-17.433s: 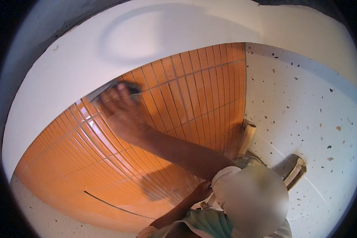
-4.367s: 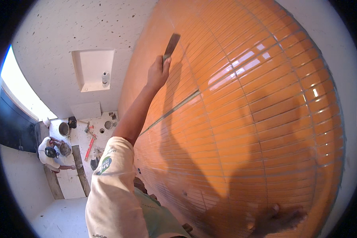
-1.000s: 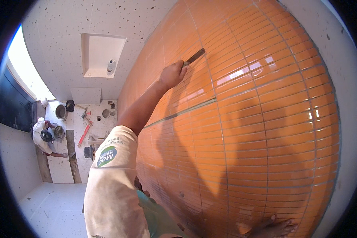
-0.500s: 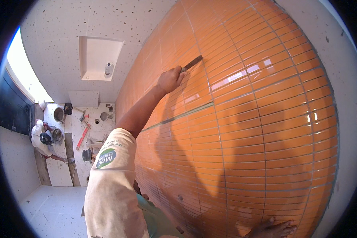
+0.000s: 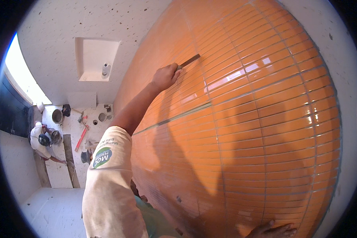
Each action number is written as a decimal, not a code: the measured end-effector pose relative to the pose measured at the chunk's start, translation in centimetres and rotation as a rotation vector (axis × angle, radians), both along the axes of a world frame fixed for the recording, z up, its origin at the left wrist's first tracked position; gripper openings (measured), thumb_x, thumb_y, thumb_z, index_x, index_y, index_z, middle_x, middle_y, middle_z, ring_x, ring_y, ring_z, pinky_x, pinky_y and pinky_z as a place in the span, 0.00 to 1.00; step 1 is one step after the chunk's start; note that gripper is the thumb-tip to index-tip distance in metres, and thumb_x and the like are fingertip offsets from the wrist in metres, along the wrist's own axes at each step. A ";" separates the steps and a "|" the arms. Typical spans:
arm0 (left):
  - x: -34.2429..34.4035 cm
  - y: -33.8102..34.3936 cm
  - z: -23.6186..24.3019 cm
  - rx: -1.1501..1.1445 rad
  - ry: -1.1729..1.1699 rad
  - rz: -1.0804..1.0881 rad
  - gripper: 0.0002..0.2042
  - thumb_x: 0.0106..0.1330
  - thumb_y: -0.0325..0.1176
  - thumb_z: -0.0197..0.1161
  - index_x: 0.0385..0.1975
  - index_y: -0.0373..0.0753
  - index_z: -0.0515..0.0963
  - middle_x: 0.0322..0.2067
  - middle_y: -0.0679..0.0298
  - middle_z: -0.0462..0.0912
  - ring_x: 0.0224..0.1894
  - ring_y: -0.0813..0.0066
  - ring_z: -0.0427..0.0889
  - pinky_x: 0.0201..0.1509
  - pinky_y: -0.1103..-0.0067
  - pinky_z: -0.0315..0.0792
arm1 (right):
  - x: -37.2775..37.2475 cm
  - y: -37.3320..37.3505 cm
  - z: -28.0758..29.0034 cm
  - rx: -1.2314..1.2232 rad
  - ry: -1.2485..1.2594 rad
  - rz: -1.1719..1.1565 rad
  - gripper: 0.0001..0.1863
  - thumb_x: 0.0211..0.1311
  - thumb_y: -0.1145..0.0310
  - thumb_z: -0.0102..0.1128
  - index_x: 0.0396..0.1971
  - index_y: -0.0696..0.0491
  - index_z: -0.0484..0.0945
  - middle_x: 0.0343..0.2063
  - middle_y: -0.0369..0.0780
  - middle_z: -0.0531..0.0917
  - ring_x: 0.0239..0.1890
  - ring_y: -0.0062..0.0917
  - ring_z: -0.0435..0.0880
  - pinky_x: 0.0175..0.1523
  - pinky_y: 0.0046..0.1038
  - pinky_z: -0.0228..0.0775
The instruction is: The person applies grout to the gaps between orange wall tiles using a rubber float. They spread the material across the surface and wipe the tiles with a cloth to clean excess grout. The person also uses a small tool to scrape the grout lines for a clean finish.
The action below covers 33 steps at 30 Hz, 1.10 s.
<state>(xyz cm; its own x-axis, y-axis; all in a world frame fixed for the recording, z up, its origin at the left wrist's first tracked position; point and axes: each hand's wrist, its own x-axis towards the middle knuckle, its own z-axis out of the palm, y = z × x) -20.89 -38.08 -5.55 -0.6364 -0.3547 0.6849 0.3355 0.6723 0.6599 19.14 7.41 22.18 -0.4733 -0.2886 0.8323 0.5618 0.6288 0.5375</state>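
My left hand (image 5: 166,77), at the end of an outstretched arm in a pale sleeve, is closed round the handle of a scraper (image 5: 190,60). The scraper's narrow, dark flat blade points up and right over the orange tile wall (image 5: 242,131). Whether its edge touches the tiles I cannot tell. My right hand (image 5: 271,230) lies on the lower right part of this wall, fingers stretched out and nothing seen in them. Grey joint lines divide the long thin tiles. A wider greenish-grey gap (image 5: 174,118) runs across the wall below my left hand.
At the left a co-worker (image 5: 39,139) crouches on the floor, one arm stretched low. Nearby are a bucket (image 5: 57,116), a red straight tool (image 5: 81,139) and a small round container (image 5: 102,117). A bottle (image 5: 105,69) stands in the white wall's niche (image 5: 97,47).
My left hand and the scraper have shifted slightly up and left, and the blade now looks narrower. My right hand stays in place. The co-worker's outstretched hand has moved slightly left.
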 end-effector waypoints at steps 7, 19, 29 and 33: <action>-1.9 3.0 8.9 0.202 0.047 -0.155 0.18 0.65 0.50 0.55 0.34 0.39 0.73 0.39 0.48 0.80 0.45 0.51 0.79 0.46 0.61 0.72 | -0.2 0.4 -0.7 -0.019 0.034 -0.010 0.41 0.64 0.41 0.42 0.68 0.55 0.51 0.66 0.62 0.49 0.66 0.62 0.50 0.61 0.64 0.45; -1.2 2.1 2.6 0.148 0.064 0.056 0.15 0.68 0.47 0.52 0.36 0.39 0.69 0.25 0.49 0.80 0.29 0.47 0.80 0.31 0.60 0.73 | -0.3 3.4 0.8 0.022 0.029 -0.096 0.41 0.63 0.41 0.43 0.68 0.54 0.51 0.66 0.61 0.50 0.66 0.60 0.53 0.62 0.62 0.47; -0.3 2.6 1.1 0.150 -0.056 -0.006 0.14 0.68 0.43 0.53 0.37 0.37 0.71 0.27 0.48 0.80 0.31 0.48 0.80 0.34 0.62 0.74 | -0.3 1.8 0.6 0.017 0.001 -0.052 0.41 0.64 0.41 0.42 0.68 0.54 0.50 0.66 0.62 0.49 0.66 0.61 0.51 0.61 0.64 0.46; -0.6 2.2 0.8 0.105 -0.033 0.012 0.13 0.68 0.42 0.54 0.37 0.37 0.71 0.26 0.49 0.79 0.30 0.49 0.80 0.32 0.63 0.74 | -0.6 1.1 0.7 0.010 -0.011 -0.032 0.41 0.65 0.41 0.41 0.69 0.54 0.50 0.66 0.62 0.49 0.66 0.62 0.50 0.60 0.65 0.45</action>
